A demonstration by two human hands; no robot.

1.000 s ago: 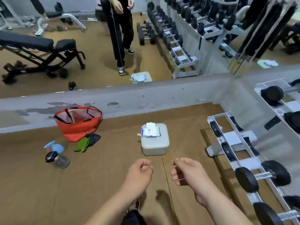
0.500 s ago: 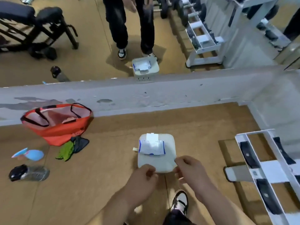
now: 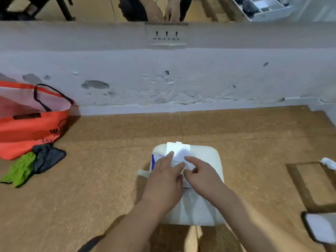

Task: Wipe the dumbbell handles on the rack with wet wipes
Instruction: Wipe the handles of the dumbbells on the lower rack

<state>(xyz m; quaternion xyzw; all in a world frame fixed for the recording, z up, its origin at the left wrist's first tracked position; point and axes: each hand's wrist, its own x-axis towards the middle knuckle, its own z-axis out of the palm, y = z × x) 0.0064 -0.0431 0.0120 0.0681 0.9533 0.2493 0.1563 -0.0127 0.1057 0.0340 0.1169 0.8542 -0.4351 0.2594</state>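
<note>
I'm seeing brown speckled cork-ish floor, scuffed grey low wall with chipped paint patches, a socket plate set near its top, mirror above that, flat even indoor light

Left hand flat on wet wipes pack atop pale box on cork floor, right hand touching its white flap, orange bag, green cloth and dark cloth at left.
</note>
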